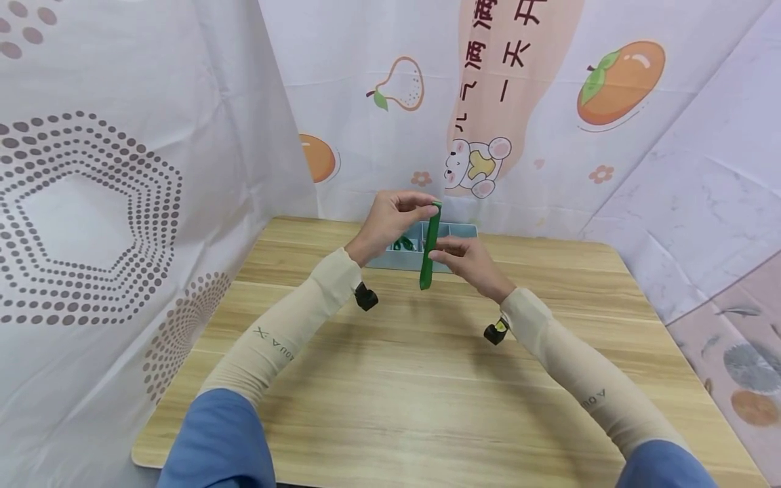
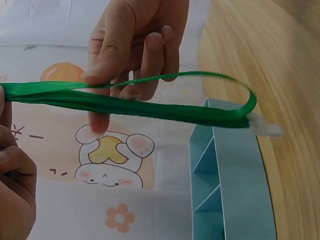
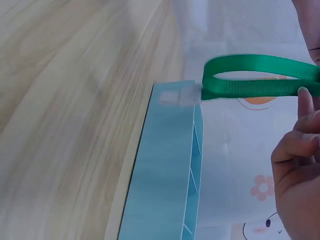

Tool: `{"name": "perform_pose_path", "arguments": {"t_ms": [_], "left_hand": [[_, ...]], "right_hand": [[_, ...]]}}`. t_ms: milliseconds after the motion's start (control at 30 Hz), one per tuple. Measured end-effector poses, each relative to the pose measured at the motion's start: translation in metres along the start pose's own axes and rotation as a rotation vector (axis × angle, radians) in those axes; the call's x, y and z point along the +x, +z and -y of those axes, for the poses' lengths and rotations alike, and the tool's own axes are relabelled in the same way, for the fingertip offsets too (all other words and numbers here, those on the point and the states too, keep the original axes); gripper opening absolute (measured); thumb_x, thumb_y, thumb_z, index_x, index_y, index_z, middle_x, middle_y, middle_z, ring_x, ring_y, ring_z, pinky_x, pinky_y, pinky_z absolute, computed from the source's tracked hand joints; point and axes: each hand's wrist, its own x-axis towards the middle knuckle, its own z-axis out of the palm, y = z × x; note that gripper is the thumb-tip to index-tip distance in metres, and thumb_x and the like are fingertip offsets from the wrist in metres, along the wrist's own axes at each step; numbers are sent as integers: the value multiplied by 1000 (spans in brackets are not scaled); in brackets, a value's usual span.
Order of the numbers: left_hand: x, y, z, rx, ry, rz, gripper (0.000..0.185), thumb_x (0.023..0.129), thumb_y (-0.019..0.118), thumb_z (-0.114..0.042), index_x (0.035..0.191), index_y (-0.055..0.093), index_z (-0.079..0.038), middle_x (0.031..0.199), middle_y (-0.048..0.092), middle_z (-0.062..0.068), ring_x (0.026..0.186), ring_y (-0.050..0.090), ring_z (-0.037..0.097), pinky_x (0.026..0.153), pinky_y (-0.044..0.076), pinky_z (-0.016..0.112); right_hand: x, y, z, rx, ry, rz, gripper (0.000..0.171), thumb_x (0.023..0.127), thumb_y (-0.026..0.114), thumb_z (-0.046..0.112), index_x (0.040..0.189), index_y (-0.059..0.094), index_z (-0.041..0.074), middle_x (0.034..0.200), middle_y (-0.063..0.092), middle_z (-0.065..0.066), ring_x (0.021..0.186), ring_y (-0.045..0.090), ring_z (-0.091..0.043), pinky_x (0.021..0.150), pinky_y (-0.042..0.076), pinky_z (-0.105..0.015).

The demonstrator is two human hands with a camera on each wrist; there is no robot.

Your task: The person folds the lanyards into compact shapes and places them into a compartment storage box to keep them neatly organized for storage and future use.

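Observation:
A green lanyard (image 1: pixel 430 247) hangs upright above the table, a flat ribbon folded into a narrow loop. At its lower end is a whitish plastic clip (image 2: pixel 266 126), blurred in the wrist views. My left hand (image 1: pixel 393 220) pinches the ribbon's top end between thumb and fingers. Lower down, my right hand (image 1: pixel 466 261) has its thumb in front of the ribbon and its index finger behind, pinching it around mid-length. The right hand (image 2: pixel 137 45) also shows in the left wrist view, its other fingers loosely bent.
Behind the hands, a light-blue divided box (image 1: pixel 390 259) stands near the table's back edge, with green coiled items (image 1: pixel 403 242) in one compartment. The wooden table (image 1: pixel 390 407) extends toward me. A printed curtain (image 1: pixel 342 61) hangs behind it.

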Motion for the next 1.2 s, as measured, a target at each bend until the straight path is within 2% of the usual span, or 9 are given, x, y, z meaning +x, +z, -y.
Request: {"name": "perform_pose_path", "arguments": {"t_ms": [167, 300, 400, 467, 600, 733, 933, 1033, 1200], "left_hand": [[-1, -1, -2, 43, 11, 22, 21, 95, 77, -19, 112, 79, -7, 103, 77, 4, 94, 70, 25, 86, 56, 39], [-3, -2, -4, 55, 5, 28, 20, 96, 77, -21, 112, 79, -9, 99, 76, 5, 86, 67, 21, 73, 51, 28], [-4, -3, -5, 39, -5, 39, 20, 96, 77, -21, 112, 79, -9, 102, 74, 2, 84, 67, 16, 69, 51, 25], [-5, -4, -5, 20, -13, 58, 19, 96, 76, -20, 113, 78, -10, 95, 72, 3, 70, 64, 15, 63, 51, 25], [-8, -5, -6, -13, -38, 125, 17, 98, 74, -21, 112, 77, -12, 89, 70, 18, 45, 44, 19, 43, 36, 29], [-13, -6, -7, -36, -74, 184, 20, 99, 74, -26, 109, 77, -10, 99, 71, 27, 43, 46, 22, 42, 38, 29], [-25, -4, -1, -24, -146, 182, 20, 95, 77, -23, 109, 77, -9, 93, 70, 29, 46, 44, 22, 45, 38, 27], [-33, -2, 7, -10, -220, 162, 29, 93, 80, -19, 119, 70, -10, 103, 73, 26, 47, 44, 21, 45, 41, 27], [-43, 3, 28, 34, -334, 124, 53, 93, 80, -18, 140, 57, -9, 100, 77, 12, 51, 48, 18, 49, 42, 27]], "right_hand": [[4, 3, 1, -39, -40, -27, 19, 100, 72, 17, 111, 79, 4, 101, 67, -8, 79, 49, -19, 65, 41, -28], [6, 4, 1, -73, -73, -37, 16, 98, 74, 18, 106, 80, 6, 104, 68, -11, 89, 53, -21, 70, 44, -29], [7, 4, 2, -88, -87, -43, 15, 97, 76, 22, 102, 81, 9, 98, 68, -10, 80, 51, -20, 66, 41, -28], [8, 4, 2, -96, -85, -50, 15, 96, 77, 25, 101, 80, 11, 90, 66, -11, 72, 47, -19, 60, 38, -27], [9, 2, 1, -114, -81, -73, 17, 95, 78, 29, 98, 79, 12, 84, 66, -11, 65, 45, -18, 56, 36, -27], [12, -1, -1, -120, -48, -107, 17, 97, 76, 27, 97, 77, 10, 96, 74, -8, 75, 56, -18, 65, 45, -26], [16, -9, 1, -141, 23, -187, 20, 98, 74, 28, 100, 78, 8, 94, 70, -5, 76, 51, -17, 65, 43, -28], [18, -14, 5, -105, 42, -225, 22, 99, 73, 28, 103, 78, 6, 93, 68, -3, 78, 52, -16, 65, 44, -28], [20, -20, 18, 19, 34, -289, 22, 97, 76, 29, 101, 78, 8, 84, 67, 1, 68, 50, -12, 58, 42, -26]]}}
